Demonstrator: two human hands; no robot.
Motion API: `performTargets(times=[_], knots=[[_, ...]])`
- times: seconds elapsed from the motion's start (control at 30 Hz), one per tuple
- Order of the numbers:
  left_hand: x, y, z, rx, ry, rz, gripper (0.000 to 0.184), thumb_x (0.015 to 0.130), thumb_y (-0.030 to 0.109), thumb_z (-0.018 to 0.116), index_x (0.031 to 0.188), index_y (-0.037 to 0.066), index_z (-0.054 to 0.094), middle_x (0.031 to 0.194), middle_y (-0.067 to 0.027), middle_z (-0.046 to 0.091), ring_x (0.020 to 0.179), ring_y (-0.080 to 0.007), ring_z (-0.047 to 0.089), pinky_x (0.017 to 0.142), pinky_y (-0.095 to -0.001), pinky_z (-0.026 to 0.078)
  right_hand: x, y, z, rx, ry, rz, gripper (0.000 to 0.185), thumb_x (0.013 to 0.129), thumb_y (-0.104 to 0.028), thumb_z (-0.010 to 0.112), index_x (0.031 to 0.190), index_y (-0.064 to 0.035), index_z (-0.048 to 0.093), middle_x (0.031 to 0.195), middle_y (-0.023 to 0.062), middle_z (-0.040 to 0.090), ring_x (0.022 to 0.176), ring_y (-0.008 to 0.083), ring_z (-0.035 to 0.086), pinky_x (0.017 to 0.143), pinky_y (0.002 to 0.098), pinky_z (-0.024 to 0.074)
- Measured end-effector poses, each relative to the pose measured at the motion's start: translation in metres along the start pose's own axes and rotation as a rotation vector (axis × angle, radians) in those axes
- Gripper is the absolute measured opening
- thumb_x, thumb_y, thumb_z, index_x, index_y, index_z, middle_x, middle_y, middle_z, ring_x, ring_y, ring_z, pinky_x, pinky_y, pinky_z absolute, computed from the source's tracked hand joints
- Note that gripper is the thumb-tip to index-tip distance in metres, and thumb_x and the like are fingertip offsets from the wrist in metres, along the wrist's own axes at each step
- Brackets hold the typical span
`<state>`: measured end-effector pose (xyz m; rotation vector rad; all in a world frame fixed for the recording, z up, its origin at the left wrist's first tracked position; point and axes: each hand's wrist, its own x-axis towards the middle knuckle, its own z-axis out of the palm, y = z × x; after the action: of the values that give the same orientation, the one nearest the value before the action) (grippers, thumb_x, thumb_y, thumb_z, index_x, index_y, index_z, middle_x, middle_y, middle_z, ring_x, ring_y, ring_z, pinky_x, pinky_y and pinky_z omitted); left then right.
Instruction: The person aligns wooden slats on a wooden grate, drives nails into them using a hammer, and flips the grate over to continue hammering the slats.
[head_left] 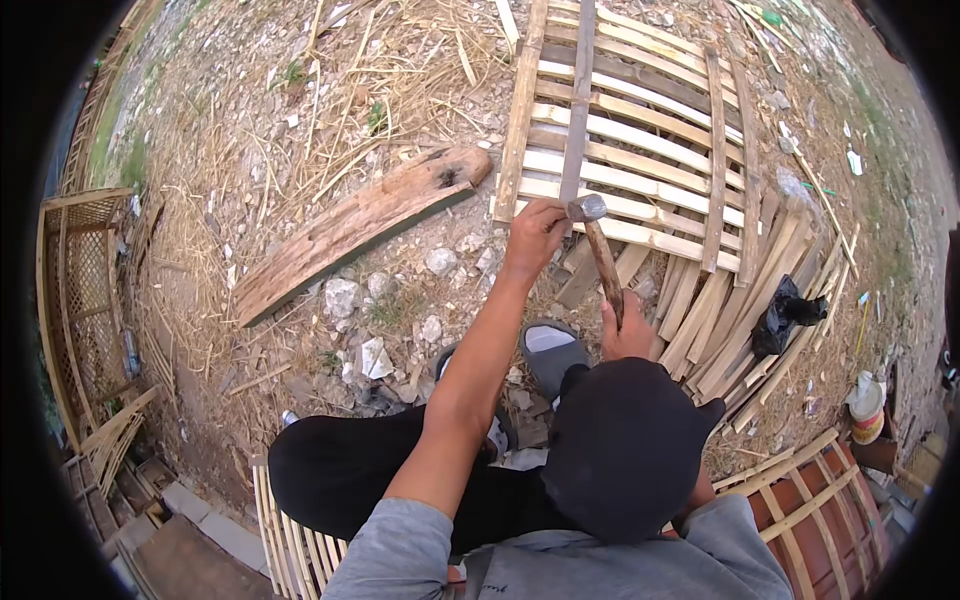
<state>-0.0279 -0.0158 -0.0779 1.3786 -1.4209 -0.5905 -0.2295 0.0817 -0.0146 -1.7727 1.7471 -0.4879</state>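
Observation:
My right hand is wrapped round the wooden handle of a hammer. The hammer's grey metal head lies close to the fingertips of my left hand. Those fingers are pinched together at the near end of a grey-brown wooden strip, and whatever they may hold is too small to make out. This strip runs lengthwise over the pale cross slats of a wooden slatted panel on the ground. Along the panel's left side is another long strip.
A thick rough timber beam lies to the left among stones. Loose wooden slats and a black plastic bag are at the right. Further slatted panels stand near me, and a lattice frame is at far left.

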Motion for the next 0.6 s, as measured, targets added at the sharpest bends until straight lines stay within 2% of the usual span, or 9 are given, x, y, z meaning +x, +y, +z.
performTargets(times=[0.1, 0.3, 0.4, 0.6], knots=[[0.002, -0.004, 0.002, -0.011, 0.011, 0.028, 0.013, 0.075, -0.002, 0.075, 0.087, 0.000, 0.072, 0.089, -0.0113, 0.070, 0.087, -0.0278, 0.067, 0.078, -0.0361, 0.055, 0.001, -0.002, 0.002, 0.035, 0.109, -0.038, 0.031, 0.094, -0.021, 0.062, 0.118, -0.0035, 0.054, 0.079, 0.0260, 0.064, 0.075, 0.0468, 0.064, 0.060, 0.0497, 0.0483], [-0.002, -0.003, 0.000, -0.015, 0.001, 0.015, 0.012, 0.074, -0.002, 0.074, 0.086, 0.000, 0.072, 0.089, -0.0113, 0.070, 0.088, -0.0280, 0.067, 0.078, -0.0364, 0.055, -0.001, 0.001, -0.001, 0.160, 0.132, -0.076, 0.032, 0.095, -0.025, 0.062, 0.116, -0.0026, 0.055, 0.077, 0.0241, 0.065, 0.071, 0.0456, 0.064, 0.058, 0.0494, 0.0479], [-0.002, -0.003, 0.000, 0.000, -0.004, -0.033, 0.012, 0.075, -0.003, 0.074, 0.086, 0.000, 0.072, 0.089, -0.0114, 0.070, 0.088, -0.0280, 0.067, 0.078, -0.0366, 0.055, -0.001, 0.016, 0.011, -0.030, 0.080, -0.148, 0.031, 0.095, -0.024, 0.062, 0.115, -0.0013, 0.055, 0.076, 0.0252, 0.064, 0.071, 0.0458, 0.064, 0.057, 0.0488, 0.0476], [-0.002, -0.007, 0.001, -0.019, 0.012, 0.029, 0.013, 0.074, -0.003, 0.075, 0.086, 0.000, 0.072, 0.089, -0.0114, 0.070, 0.088, -0.0276, 0.067, 0.078, -0.0359, 0.055, -0.001, 0.008, 0.007, 0.115, 0.102, -0.080, 0.031, 0.095, -0.024, 0.062, 0.114, -0.0005, 0.055, 0.077, 0.0258, 0.063, 0.072, 0.0458, 0.064, 0.058, 0.0488, 0.0477]])
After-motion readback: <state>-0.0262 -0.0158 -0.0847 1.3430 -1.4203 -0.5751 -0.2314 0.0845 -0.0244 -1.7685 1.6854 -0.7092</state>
